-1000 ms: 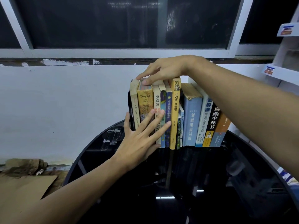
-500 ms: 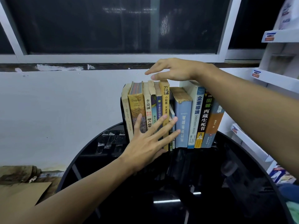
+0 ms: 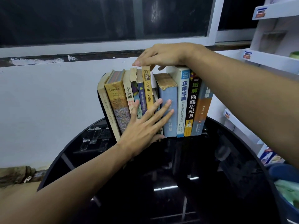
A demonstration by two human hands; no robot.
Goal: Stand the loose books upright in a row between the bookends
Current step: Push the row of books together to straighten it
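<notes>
1. The books (image 3: 182,101) all stand in one row at the far edge of the table (image 3: 178,183), spines toward the camera. The black bookend (image 3: 100,101) touches the left end. The right end sits behind the right forearm, so I can't tell if a bookend is there.
2. Left hand (image 3: 142,126): released, with fingers straight and spread, pressing flat on the mid-row spines from the yellow book (image 3: 148,94) to the blue book (image 3: 169,92).
3. Right hand (image 3: 165,55): lies flat across the book tops with the index tip past the yellow book. The thumb is tucked behind that book. It looks like a press, not a grip.
4. Looks like a squaring-up step; the task is close to finished.
5. Risks:
 - The thin books (image 3: 155,94) between yellow and blue sit set back. Pushing the spines harder could drive them further in and leave the row uneven.
 - The table is glossy. Sideways force could slide the bookend left, and the left books would then topple.
 - If there's no support on the right, the end books could slump when the hands lift.
 - The row is at the table's far edge, so over-pushing could tip books off toward the wall (image 3: 48,94).
</notes>
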